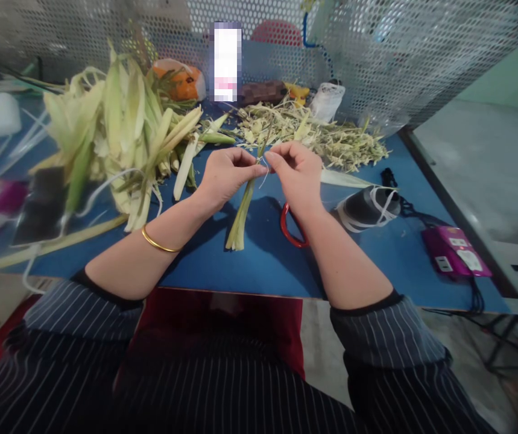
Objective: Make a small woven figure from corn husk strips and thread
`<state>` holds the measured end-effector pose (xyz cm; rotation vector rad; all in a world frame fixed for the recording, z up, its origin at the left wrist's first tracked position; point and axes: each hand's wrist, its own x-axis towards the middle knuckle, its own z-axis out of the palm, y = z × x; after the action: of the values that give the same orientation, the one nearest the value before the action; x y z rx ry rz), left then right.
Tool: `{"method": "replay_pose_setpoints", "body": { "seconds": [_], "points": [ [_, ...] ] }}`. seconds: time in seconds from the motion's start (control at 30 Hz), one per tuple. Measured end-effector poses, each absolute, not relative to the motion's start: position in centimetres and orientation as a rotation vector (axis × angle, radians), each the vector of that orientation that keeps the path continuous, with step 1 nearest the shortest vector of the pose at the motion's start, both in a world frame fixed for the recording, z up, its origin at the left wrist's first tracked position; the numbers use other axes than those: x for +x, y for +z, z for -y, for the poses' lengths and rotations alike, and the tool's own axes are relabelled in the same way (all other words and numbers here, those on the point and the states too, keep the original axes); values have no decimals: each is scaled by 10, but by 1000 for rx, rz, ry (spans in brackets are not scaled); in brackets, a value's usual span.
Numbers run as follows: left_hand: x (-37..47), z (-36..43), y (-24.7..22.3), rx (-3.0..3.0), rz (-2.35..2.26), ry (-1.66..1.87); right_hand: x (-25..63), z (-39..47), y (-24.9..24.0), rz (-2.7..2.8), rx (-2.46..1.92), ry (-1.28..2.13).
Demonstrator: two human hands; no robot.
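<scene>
A narrow bundle of green corn husk [241, 220] hangs between my hands over the blue table, its cut end fanned out toward me. My left hand [227, 175] is closed, thumb and fingers pinching the bundle near its upper part. Thin white string [265, 175] loops around the husk there, with a loose end curling down. Close beside it, my right hand [297, 175] is closed in a pinch on the string; its fingertips are partly hidden. Under my right wrist a red scissor handle [284, 226] shows on the table; the blades are hidden.
Whole corn husks [118, 120] are heaped at the left, near a dark phone [41, 205] with a white cable. Husk scraps [344, 141] lie at the back right. A spool-like dark cylinder wound with white string [369, 208] and a purple power strip [455, 250] are at the right.
</scene>
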<state>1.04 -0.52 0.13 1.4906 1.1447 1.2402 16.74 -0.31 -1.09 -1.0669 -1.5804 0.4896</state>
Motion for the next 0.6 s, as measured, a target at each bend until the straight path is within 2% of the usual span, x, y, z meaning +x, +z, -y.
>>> {"method": "replay_pose_setpoints", "body": {
  "seconds": [0.37, 0.6],
  "points": [
    [10, 4, -4, 1554, -1143, 1223, 170, 1, -12, 1723, -1085, 354],
    [9, 5, 0, 1460, -1086, 1168, 174, -7, -13, 1726, -1014, 687]
  ]
}}
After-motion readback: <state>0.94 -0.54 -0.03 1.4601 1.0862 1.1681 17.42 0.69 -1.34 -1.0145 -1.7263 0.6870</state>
